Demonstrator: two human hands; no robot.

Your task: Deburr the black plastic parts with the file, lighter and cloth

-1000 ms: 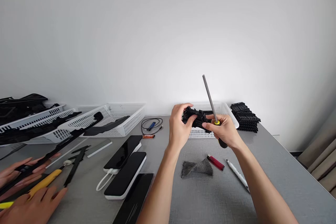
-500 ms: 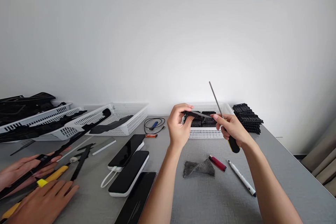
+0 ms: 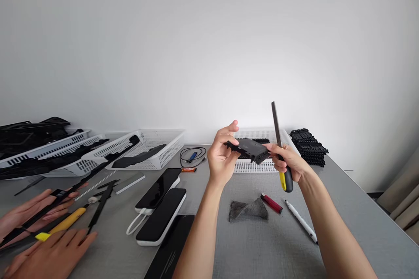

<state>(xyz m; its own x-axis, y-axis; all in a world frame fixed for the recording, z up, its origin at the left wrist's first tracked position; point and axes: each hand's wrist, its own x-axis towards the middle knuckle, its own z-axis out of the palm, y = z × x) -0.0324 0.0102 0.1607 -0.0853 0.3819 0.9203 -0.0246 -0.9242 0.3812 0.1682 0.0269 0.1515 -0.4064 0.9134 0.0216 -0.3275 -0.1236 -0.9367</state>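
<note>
Between my hands is a flat black plastic part (image 3: 251,148), held above the near side of a white basket (image 3: 258,166). My left hand (image 3: 223,152) pinches its left end between thumb and fingers, with the upper fingers raised. In my right hand (image 3: 288,159) is a file (image 3: 276,126) with a black and yellow handle, its flat blade pointing up. My right fingertips also touch the right end of the plastic part. More black parts lie in the basket, partly hidden behind my hands. Below on the table are a grey cloth (image 3: 248,210), a red lighter (image 3: 272,203) and a white marker (image 3: 301,221).
Stacked black parts (image 3: 308,147) stand right of the basket. On the left lie phones and power banks (image 3: 162,216), a cable (image 3: 193,154), calipers (image 3: 102,202) and another white basket (image 3: 170,152). A co-worker's hands (image 3: 54,250) hold a long black strip (image 3: 88,176) at far left.
The plastic part has tilted, so its broad face shows instead of its thin edge. The file has turned more upright, showing its flat side. My left fingers have lifted slightly.
</note>
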